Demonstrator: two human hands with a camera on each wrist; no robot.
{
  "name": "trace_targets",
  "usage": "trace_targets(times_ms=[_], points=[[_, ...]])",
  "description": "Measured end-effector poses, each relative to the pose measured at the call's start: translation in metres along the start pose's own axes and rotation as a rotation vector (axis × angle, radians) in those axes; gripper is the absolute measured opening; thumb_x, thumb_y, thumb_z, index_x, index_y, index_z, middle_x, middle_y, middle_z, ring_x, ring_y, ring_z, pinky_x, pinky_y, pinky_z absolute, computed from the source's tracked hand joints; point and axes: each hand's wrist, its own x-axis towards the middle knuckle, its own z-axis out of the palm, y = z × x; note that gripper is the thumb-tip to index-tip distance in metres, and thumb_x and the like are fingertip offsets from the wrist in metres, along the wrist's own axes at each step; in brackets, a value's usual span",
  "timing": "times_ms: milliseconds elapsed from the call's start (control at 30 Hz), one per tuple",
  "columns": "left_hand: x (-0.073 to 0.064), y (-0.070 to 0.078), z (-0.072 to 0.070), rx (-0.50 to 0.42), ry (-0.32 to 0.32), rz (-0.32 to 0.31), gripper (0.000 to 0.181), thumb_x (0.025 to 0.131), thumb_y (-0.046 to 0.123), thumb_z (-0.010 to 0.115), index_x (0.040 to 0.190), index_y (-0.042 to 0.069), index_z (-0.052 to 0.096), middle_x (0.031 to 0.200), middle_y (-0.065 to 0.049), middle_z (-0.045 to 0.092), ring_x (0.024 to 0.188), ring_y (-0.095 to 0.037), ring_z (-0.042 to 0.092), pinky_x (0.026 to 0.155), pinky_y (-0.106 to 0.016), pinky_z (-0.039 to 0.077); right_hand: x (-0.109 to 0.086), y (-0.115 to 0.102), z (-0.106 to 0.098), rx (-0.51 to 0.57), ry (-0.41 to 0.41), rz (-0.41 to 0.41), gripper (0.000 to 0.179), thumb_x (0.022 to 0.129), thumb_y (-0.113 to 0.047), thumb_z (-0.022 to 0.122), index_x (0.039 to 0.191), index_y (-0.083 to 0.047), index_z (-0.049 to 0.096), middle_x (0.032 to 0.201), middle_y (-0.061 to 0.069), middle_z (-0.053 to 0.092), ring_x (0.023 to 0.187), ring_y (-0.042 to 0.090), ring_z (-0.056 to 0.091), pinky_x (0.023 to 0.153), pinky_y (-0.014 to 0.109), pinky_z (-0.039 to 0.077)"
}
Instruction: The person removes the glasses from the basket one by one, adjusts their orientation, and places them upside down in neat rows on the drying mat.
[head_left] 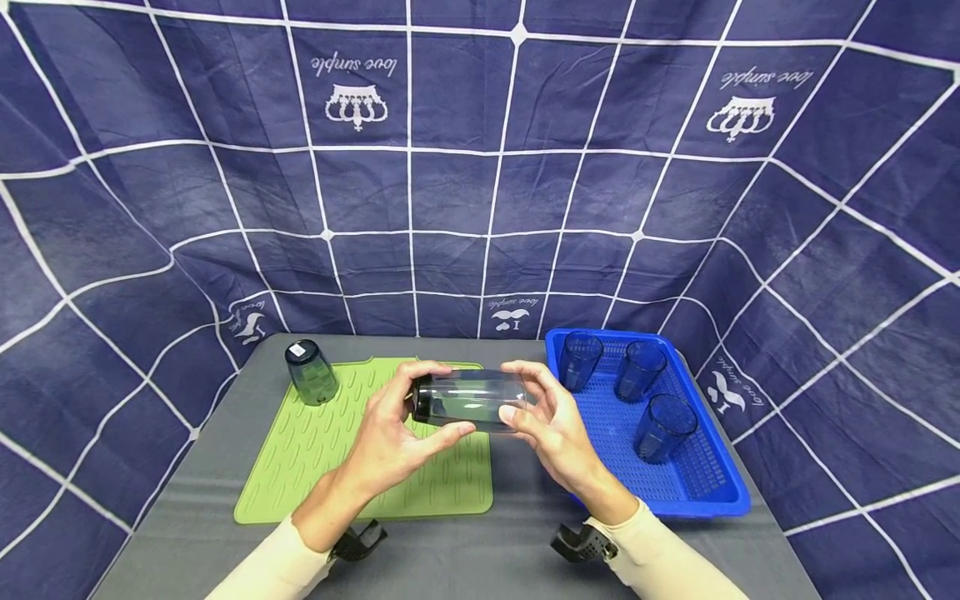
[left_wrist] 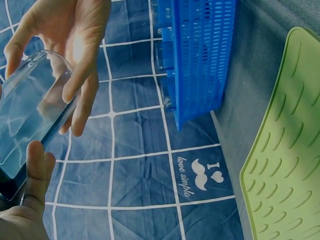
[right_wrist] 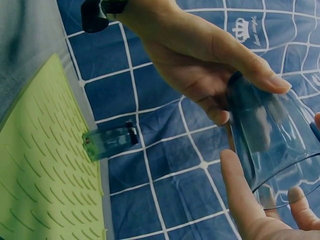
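A clear bluish drinking glass [head_left: 472,400] is held sideways in midair by both hands, its dark thick base to the left and its rim to the right. The left hand [head_left: 393,429] grips the base end, thumb along the near side. At the rim end, the right hand [head_left: 553,425] holds the glass between thumb and fingers. Below and to the left lies a green ridged mat [head_left: 292,475]. On its back left corner another glass [head_left: 311,375] stands upside down, a white label on its upturned base. The right wrist view shows this glass [right_wrist: 111,141] too.
On the right a blue perforated plastic basket [head_left: 731,507] holds three glasses [head_left: 581,361], [head_left: 640,371], [head_left: 665,427], upright or slightly tilted. Grey cloth [head_left: 450,558] covers the table. A blue curtain [head_left: 457,192] with white grid lines closes off the back and sides.
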Motion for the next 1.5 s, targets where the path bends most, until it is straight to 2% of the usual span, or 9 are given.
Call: trace_targets(times_ms=[267, 467, 567, 700, 800, 900, 1100, 1367, 1500], points=[[0.0006, 0.0009, 0.0005, -0.062, 0.053, 0.046, 0.080, 0.080, -0.006, 0.103, 0.149, -0.001, 0.062, 0.141, -0.020, 0.079, 0.115, -0.012, 0.080, 0.090, -0.022, 0.069, -0.0010, 0.0005, 0.0016, -0.007, -0.025, 0.024, 0.058, 0.108, -0.001, 0.068, 0.161, 0.001, 0.045, 0.152, 0.002, 0.064, 0.118, 0.017, 0.081, 0.095, 0.039, 0.073], [0.0018, 0.0023, 0.0003, -0.046, 0.098, 0.090, 0.083, 0.079, -0.008, 0.102, 0.152, -0.002, 0.064, 0.136, -0.021, 0.079, 0.109, -0.009, 0.080, 0.088, -0.019, 0.067, -0.0018, 0.0030, 0.0013, -0.002, -0.044, 0.031, 0.056, 0.110, -0.002, 0.067, 0.162, 0.001, 0.045, 0.153, 0.004, 0.064, 0.122, 0.020, 0.082, 0.099, 0.044, 0.073], [0.0029, 0.0032, -0.0003, -0.001, 0.104, 0.104, 0.080, 0.083, 0.001, 0.103, 0.154, 0.000, 0.065, 0.137, -0.019, 0.081, 0.108, -0.009, 0.080, 0.088, -0.018, 0.066, -0.0019, 0.0023, 0.0009, -0.016, -0.043, 0.041, 0.055, 0.111, -0.003, 0.067, 0.162, 0.000, 0.046, 0.152, 0.004, 0.066, 0.123, 0.019, 0.082, 0.100, 0.044, 0.073], [0.0035, 0.0048, -0.0011, 0.067, 0.110, 0.120, 0.074, 0.095, 0.025, 0.101, 0.157, 0.003, 0.065, 0.139, -0.016, 0.081, 0.111, -0.010, 0.080, 0.091, -0.017, 0.064, -0.0022, 0.0023, -0.0002, -0.047, -0.048, 0.044, 0.053, 0.112, -0.003, 0.066, 0.162, 0.000, 0.049, 0.152, 0.004, 0.067, 0.125, 0.018, 0.082, 0.102, 0.042, 0.072], [0.0035, 0.0057, -0.0012, 0.088, 0.111, 0.132, 0.073, 0.102, 0.038, 0.094, 0.158, 0.002, 0.064, 0.140, -0.016, 0.081, 0.113, -0.012, 0.081, 0.094, -0.016, 0.063, -0.0024, 0.0025, -0.0012, -0.102, -0.046, 0.024, 0.055, 0.112, -0.004, 0.068, 0.163, 0.005, 0.048, 0.155, 0.009, 0.066, 0.126, 0.018, 0.081, 0.103, 0.039, 0.071], [0.0035, 0.0062, -0.0014, 0.090, 0.115, 0.132, 0.074, 0.104, 0.042, 0.091, 0.159, 0.002, 0.063, 0.139, -0.017, 0.080, 0.115, -0.012, 0.080, 0.096, -0.016, 0.063, -0.0022, 0.0020, -0.0016, -0.173, -0.038, 0.012, 0.057, 0.112, -0.006, 0.070, 0.164, 0.005, 0.050, 0.161, 0.020, 0.063, 0.131, 0.015, 0.079, 0.104, 0.034, 0.070], [0.0034, 0.0075, -0.0024, 0.065, 0.113, 0.124, 0.074, 0.102, 0.030, 0.094, 0.162, 0.001, 0.062, 0.140, -0.019, 0.077, 0.118, -0.011, 0.079, 0.101, -0.018, 0.065, -0.0034, 0.0018, -0.0022, -0.227, -0.057, 0.002, 0.059, 0.113, -0.007, 0.069, 0.167, 0.004, 0.050, 0.173, 0.031, 0.053, 0.142, 0.015, 0.075, 0.111, 0.029, 0.065], [0.0055, 0.0080, -0.0059, 0.061, 0.135, 0.123, 0.076, 0.096, 0.013, 0.098, 0.163, 0.002, 0.062, 0.138, -0.018, 0.075, 0.117, -0.008, 0.077, 0.101, -0.017, 0.065, -0.0045, 0.0019, -0.0045, -0.254, -0.028, -0.036, 0.060, 0.112, -0.003, 0.071, 0.167, 0.005, 0.051, 0.174, 0.031, 0.051, 0.136, 0.010, 0.075, 0.112, 0.025, 0.064], [0.0068, 0.0076, -0.0072, 0.077, 0.139, 0.140, 0.075, 0.098, 0.019, 0.097, 0.163, 0.002, 0.063, 0.135, -0.017, 0.076, 0.115, -0.008, 0.076, 0.100, -0.016, 0.064, -0.0054, 0.0009, -0.0073, -0.258, -0.016, -0.041, 0.059, 0.112, -0.003, 0.070, 0.167, 0.005, 0.051, 0.171, 0.029, 0.056, 0.139, 0.012, 0.075, 0.113, 0.025, 0.064]])
